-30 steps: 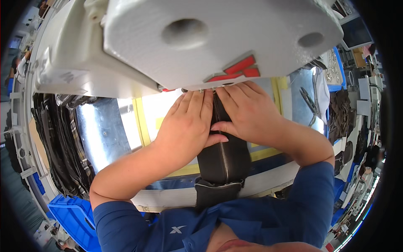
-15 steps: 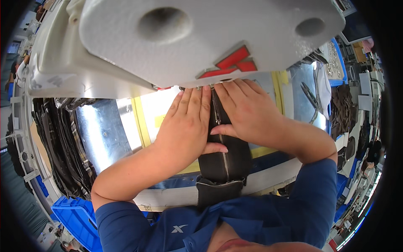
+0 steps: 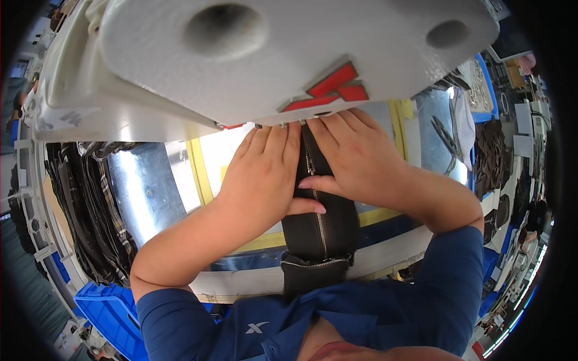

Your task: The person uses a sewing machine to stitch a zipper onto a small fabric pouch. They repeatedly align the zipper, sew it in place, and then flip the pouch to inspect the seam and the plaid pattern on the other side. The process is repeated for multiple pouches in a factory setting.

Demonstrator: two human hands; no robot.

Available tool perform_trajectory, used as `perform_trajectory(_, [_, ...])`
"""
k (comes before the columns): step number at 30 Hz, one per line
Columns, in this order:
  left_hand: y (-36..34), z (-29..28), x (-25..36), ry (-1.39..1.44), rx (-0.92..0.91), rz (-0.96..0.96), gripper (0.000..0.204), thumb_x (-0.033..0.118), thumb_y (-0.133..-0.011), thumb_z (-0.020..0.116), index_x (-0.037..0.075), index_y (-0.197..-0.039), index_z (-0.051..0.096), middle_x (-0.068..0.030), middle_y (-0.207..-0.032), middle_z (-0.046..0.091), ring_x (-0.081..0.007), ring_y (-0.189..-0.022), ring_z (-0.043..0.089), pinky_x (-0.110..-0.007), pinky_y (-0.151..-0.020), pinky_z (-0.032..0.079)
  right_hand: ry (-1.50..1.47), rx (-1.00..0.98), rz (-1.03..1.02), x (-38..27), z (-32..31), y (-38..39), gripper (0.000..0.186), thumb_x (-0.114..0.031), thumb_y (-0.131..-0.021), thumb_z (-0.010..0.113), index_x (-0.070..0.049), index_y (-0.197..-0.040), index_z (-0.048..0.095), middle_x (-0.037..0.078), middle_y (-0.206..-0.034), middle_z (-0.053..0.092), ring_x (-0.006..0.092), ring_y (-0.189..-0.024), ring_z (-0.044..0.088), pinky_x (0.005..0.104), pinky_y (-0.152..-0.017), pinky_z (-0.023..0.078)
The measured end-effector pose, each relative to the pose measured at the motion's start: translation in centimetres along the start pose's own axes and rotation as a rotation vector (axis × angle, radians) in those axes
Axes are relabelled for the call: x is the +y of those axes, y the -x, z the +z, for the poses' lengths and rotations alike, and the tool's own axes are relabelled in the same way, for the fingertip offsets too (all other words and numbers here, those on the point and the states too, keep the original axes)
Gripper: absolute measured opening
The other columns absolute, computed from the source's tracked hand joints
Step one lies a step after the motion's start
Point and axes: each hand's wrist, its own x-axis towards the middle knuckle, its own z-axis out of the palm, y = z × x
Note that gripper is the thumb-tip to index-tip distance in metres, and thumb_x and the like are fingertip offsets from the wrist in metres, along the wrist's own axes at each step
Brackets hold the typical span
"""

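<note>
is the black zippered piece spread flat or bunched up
Spread flat: the black piece looks smooth, its lengthwise zipper fairly straight. The far end is hidden by the machine.

left grip [image 3: 261, 169] | right grip [image 3: 362, 153] | both on black zippered fabric [image 3: 342, 224] | pale machine head [image 3: 349, 36] above

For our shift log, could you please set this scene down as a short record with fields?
Left hand: fingers extended, thumb on the zipper
Right hand: fingers extended on black cloth, thumb at the zipper
Machine: pale grey, red marks
Person's left: dark cloth stack, blue crate
Person's right: dark hand tool
</note>
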Motion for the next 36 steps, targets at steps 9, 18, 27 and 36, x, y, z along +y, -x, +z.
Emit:
perform_trajectory(9, [-0.1, 0.0, 0.1, -0.078, 0.012, 0.027, 0.129, 0.072, -0.063, 0.085, -0.018, -0.147, 0.048, -0.0305, -0.147, 0.055, -0.0433, -0.141, 0.052, -0.047, -0.122, 0.041, 0.017, 0.047, -0.007, 0.1, 0.5, 0.1, 0.093, -0.061, -0.083, 0.079, 0.011, -0.138, 0.059, 0.023, -0.138, 0.061, 0.0338, -0.126, 0.061, 0.0431, -0.106, 0.048])
perform_trajectory(18, [-0.2, 0.1, 0.3, -0.072, 0.005, 0.018, 0.13, 0.071, -0.063, 0.086, -0.02, -0.147, 0.047, -0.0317, -0.148, 0.055, -0.0446, -0.142, 0.051, -0.047, -0.122, 0.041, 0.03, 0.047, -0.013, 0.1, 0.4, 0.0, 0.093, -0.062, -0.083, 0.078, 0.011, -0.138, 0.059, 0.022, -0.139, 0.061, 0.0327, -0.125, 0.061, 0.0425, -0.106, 0.047])
perform_trajectory(27, [0.1, 0.0, 0.0, -0.082, 0.013, 0.05, 0.135, 0.075, -0.063, 0.084, -0.021, -0.149, 0.044, -0.0353, -0.146, 0.055, -0.0466, -0.137, 0.054, -0.047, -0.122, 0.042, -0.024, 0.039, -0.144, -0.6, -0.4, 0.3, 0.048, -0.041, -0.089, 0.076, 0.002, -0.11, 0.069, 0.013, -0.109, 0.066, 0.029, -0.102, 0.062, 0.0404, -0.093, 0.048])
perform_trajectory(36, [0.2, 0.2, -0.1, -0.128, -0.001, 0.041, 0.135, 0.072, -0.063, 0.085, -0.021, -0.15, 0.042, -0.0318, -0.142, 0.056, -0.0427, -0.136, 0.054, -0.045, -0.12, 0.042, -0.259, -0.149, -0.292, -2.8, -2.2, 1.5, 0.014, -0.02, -0.089, 0.071, -0.007, -0.083, 0.073, 0.005, -0.082, 0.063, 0.0264, -0.081, 0.063, 0.0401, -0.076, 0.051])
